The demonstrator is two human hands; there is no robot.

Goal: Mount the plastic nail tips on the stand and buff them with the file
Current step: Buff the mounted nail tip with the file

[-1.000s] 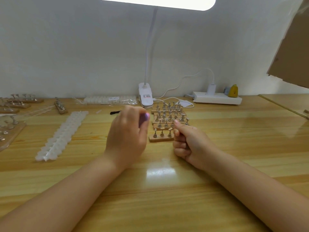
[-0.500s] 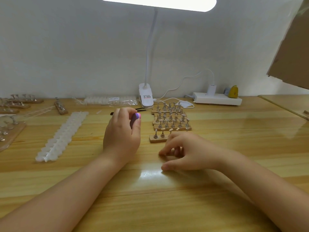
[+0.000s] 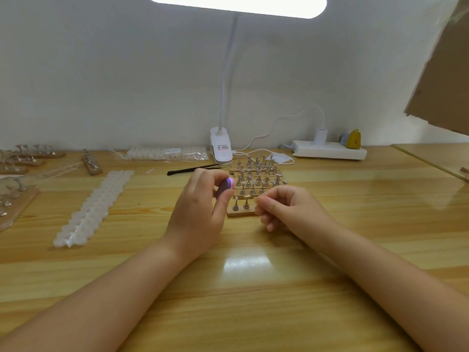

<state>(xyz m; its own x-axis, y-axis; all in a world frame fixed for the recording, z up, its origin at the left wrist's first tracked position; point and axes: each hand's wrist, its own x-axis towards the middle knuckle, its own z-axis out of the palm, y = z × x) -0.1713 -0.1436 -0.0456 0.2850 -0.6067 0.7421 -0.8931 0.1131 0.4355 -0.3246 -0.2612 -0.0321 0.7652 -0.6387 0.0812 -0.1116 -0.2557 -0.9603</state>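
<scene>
Five wooden stands (image 3: pixel 256 185) with metal pegs sit in a tight block at the middle of the worktop (image 3: pixel 253 288), toward its back edge; the front one (image 3: pixel 241 212) shows two pegs, the rest of it hidden behind the right hand (image 3: pixel 289 212). A few pegs on the right of the block seem to carry small nail tips (image 3: pixel 278 174), too small to count. The right hand hovers just in front of that stand, fingers curled, thumb and forefinger pressed together; whether they pinch a nail tip I cannot tell. The left hand (image 3: pixel 200 212), just left of the block, grips one file (image 3: pixel 224 186), a purple and pink block, between thumb and fingers; only its upper end shows.

One pair of black tweezers (image 3: pixel 193 170) lies behind the left hand. One long strip of clear nail tips (image 3: pixel 94 207) runs along the left part of the worktop, and one bagged strip (image 3: pixel 165 153) lies at the back edge. More stands (image 3: pixel 92 165) crowd the left edge, several cut off, so their number is unclear. One clip lamp (image 3: pixel 220 148) stands at the back edge, its head cut off at the top. One white power strip (image 3: pixel 330 151) lies at the back right, with a yellow thing (image 3: pixel 354 139) on it that is hard to make out. One sheet of cardboard (image 3: pixel 441 80) juts in at the upper right.
</scene>
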